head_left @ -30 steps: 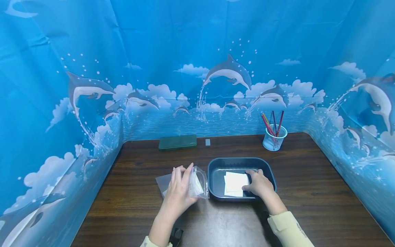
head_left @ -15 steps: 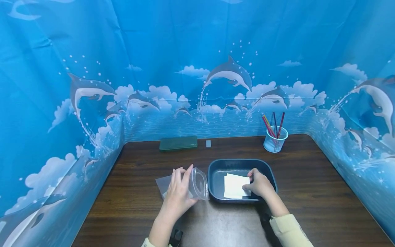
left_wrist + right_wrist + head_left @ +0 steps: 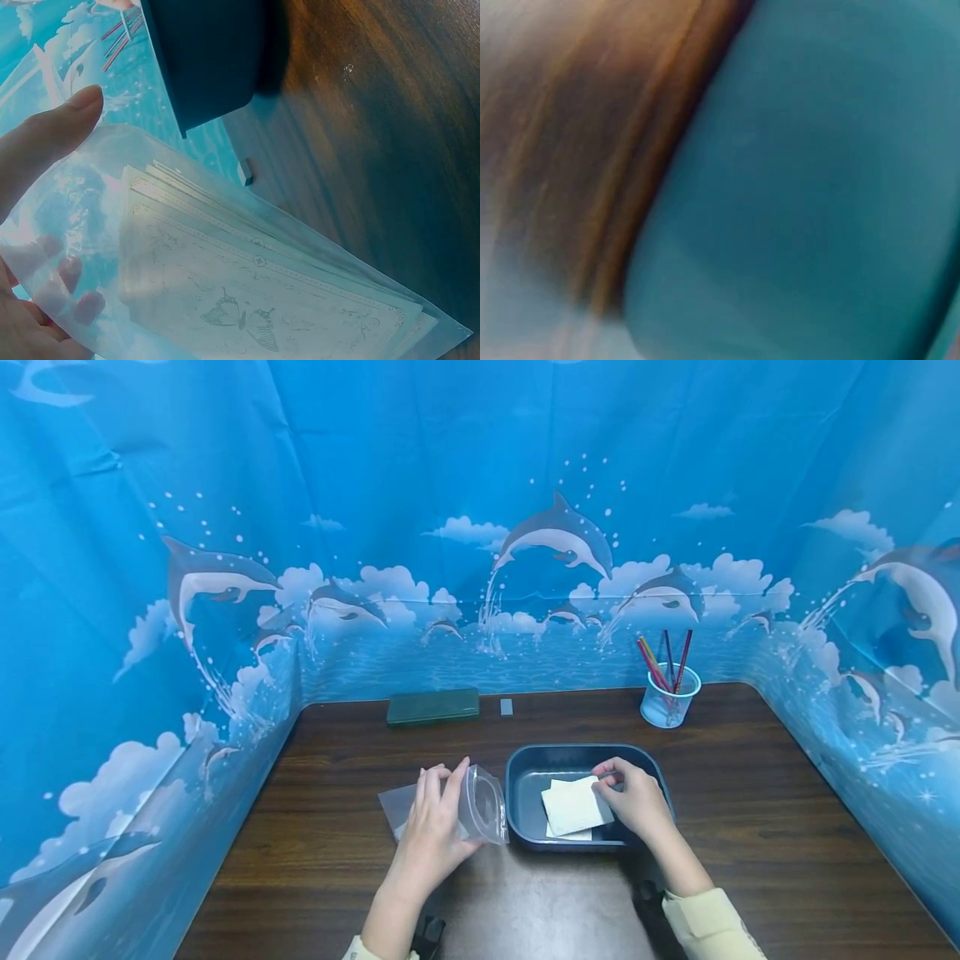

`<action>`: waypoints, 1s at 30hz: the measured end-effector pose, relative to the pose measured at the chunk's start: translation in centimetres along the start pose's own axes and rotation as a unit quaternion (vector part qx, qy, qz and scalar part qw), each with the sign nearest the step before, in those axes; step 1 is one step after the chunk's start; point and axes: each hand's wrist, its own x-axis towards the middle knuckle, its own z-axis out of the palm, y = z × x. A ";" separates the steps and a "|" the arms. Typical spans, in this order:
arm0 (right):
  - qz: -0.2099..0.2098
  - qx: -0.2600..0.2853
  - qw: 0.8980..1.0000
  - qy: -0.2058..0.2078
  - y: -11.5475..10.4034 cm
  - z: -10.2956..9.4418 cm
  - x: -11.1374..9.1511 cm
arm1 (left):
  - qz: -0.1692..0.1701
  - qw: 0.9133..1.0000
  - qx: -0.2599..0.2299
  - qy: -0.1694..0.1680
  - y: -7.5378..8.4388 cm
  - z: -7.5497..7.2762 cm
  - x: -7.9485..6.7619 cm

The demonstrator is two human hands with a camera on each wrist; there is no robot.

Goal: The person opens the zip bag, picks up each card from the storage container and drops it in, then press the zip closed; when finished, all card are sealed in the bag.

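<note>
My left hand grips a clear plastic bag, its mouth spread toward the tray. In the left wrist view, several pale printed cards lie inside the bag, the front one bearing a butterfly. Over the dark blue tray, my right hand pinches a white paper square by its upper right corner, thumb against fingertips. More white paper shows beneath it on the tray floor. The right wrist view holds only the blurred tray wall close up, with the right hand out of frame.
A green case and a small grey-blue block lie along the table's back edge. Behind the tray, at right, stands a light blue mesh cup of pencils. A dolphin-print curtain surrounds the wooden table at the back and sides.
My right hand has gone from reaching flat at the papers to pinching the top square, which is now turned and raised at its corner. The left hand keeps its place; the bag mouth gapes wider.
</note>
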 end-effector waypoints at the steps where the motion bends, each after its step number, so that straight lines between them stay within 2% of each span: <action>1: -0.007 -0.001 1.000 0.010 -0.2 0.0 0.0 | 0.000 1.000 0.000 0.001 0.0 0.0 0.0; 7: -0.048 -0.005 0.994 0.094 -1.8 -0.3 -0.3 | -0.002 1.000 0.005 -0.001 0.0 0.0 0.1; 12: -0.090 0.044 0.980 0.169 -4.2 -0.9 -1.0 | -0.006 1.000 0.004 -0.003 0.0 0.0 0.0; 15: -0.120 0.075 0.972 0.188 -6.0 -1.4 -1.9 | -0.004 1.000 0.001 0.001 0.0 0.0 0.0; 22: -0.155 0.145 0.963 0.164 -9.4 -2.0 -3.8 | 0.003 1.000 0.002 0.010 0.0 0.1 0.0; 30: -0.129 0.187 0.968 0.110 -10.6 -1.1 -4.6 | -0.004 1.000 0.001 0.006 0.2 0.0 0.0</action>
